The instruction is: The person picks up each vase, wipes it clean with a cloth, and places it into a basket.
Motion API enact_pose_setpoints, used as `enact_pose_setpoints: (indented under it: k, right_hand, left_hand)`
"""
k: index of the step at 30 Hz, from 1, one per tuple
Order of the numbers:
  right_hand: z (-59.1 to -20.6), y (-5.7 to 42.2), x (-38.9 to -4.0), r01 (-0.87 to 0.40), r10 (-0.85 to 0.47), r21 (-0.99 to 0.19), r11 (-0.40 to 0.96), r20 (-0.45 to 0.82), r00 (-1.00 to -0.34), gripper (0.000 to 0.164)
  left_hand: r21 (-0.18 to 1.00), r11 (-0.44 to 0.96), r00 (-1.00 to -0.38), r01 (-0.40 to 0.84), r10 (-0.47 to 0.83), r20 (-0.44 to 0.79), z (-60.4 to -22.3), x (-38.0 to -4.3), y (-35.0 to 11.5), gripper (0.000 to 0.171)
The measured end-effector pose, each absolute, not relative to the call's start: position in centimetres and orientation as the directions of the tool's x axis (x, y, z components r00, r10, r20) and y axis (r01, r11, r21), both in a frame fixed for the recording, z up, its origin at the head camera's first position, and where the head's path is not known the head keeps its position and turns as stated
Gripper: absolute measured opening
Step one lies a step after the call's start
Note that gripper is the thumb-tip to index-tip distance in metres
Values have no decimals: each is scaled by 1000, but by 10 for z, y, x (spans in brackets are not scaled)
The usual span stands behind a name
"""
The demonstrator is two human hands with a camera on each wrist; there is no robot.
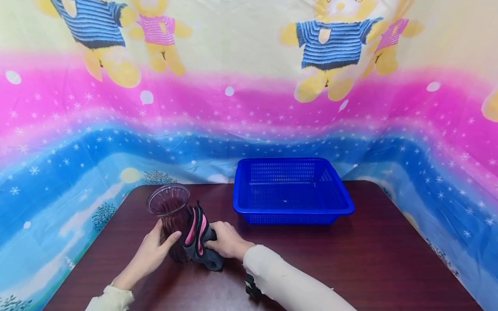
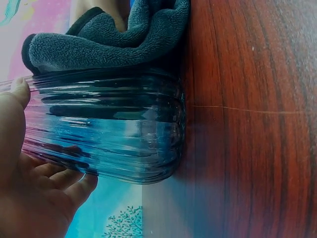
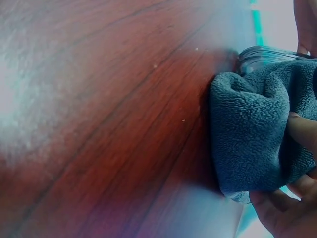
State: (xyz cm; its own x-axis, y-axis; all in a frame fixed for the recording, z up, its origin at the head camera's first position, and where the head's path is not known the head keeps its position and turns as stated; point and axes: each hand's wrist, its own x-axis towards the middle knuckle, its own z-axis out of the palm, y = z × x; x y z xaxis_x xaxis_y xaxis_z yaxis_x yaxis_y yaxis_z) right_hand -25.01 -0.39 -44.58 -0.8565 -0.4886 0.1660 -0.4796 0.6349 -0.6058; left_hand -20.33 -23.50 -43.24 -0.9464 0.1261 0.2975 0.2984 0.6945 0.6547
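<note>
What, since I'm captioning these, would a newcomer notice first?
Probably the teddy bear backdrop behind the table, then the blue perforated basket on the table's far side. Nearer, left of centre, the left hand holds a clear fluted vase, the right hand a gray cloth beside it.

The head view is bright and evenly lit, with a pale sheen on the table [image 1: 389,259] at lower middle. The left wrist view is dimmer, white highlights streaking the vase [image 2: 114,126] at centre left. In the right wrist view, glare whitens the left edge, bluish haze veils the bottom, and the upper right washes out.
</note>
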Motion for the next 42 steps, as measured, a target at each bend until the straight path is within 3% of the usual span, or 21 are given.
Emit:
enact_pose_setpoints:
  k: [6, 14, 34, 42]
  right_hand:
    - [-439, -3, -249, -499, -498, -620, 606, 194, -845, 11]
    - [-419, -5, -249, -515, -505, -649, 560, 226, -833, 9]
    - [-373, -11, -248, -552, -517, -667, 501, 280, -809, 7]
    - [-375, -13, -247, -537, -502, -662, 523, 270, -822, 9]
  left_hand:
    - [652, 691, -940, 313, 130, 314, -434, -204, -234, 65]
    - [614, 703, -915, 359, 134, 380, -435, -204, -233, 53]
    - [636, 693, -928, 339, 138, 345, -433, -205, -234, 58]
    - [623, 712, -931, 325, 127, 342, -434, -204, -235, 53]
